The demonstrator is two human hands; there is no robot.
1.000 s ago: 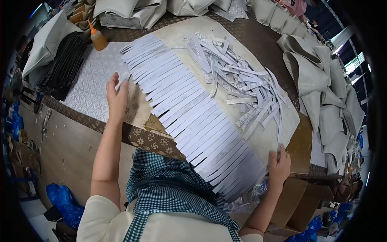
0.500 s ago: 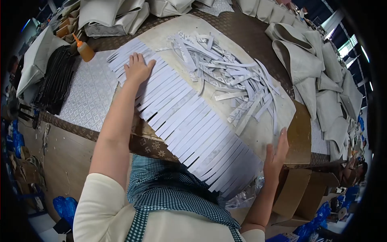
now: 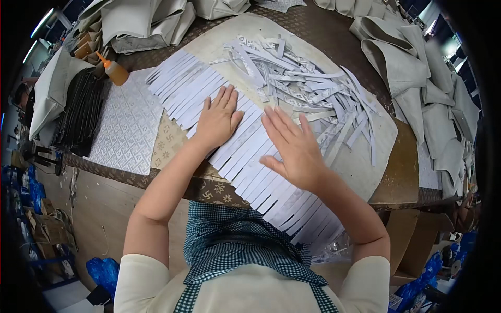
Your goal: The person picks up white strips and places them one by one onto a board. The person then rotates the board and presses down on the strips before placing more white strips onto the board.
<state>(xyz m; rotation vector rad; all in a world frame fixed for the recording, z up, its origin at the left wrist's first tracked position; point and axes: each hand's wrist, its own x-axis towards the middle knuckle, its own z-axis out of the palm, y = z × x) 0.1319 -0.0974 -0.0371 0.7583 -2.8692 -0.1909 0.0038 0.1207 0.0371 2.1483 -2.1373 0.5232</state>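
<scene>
A long row of pale strips (image 3: 255, 172) lies side by side across the table, its near end hanging over the table's edge by my apron. My left hand (image 3: 219, 117) rests flat on the middle of the row, fingers stretched out. To its right, my right hand (image 3: 295, 148) lies over the row with fingers extended and thumb apart. Neither hand grips anything. Just beyond them, a tangled heap of loose patterned strips (image 3: 308, 86) spreads over a cream sheet (image 3: 365, 172).
An orange-capped glue bottle (image 3: 116, 72) stands at the left by a silver patterned sheet (image 3: 128, 122) and a stack of black pieces (image 3: 78, 112). Beige folded pieces (image 3: 399, 68) pile up at the right; more beige bags (image 3: 146, 23) sit at the back. Below right is a cardboard box (image 3: 409, 245).
My right hand has come from the row's near right end onto its middle. My left hand has slid right and nearer along the strips. The view has shifted slightly.
</scene>
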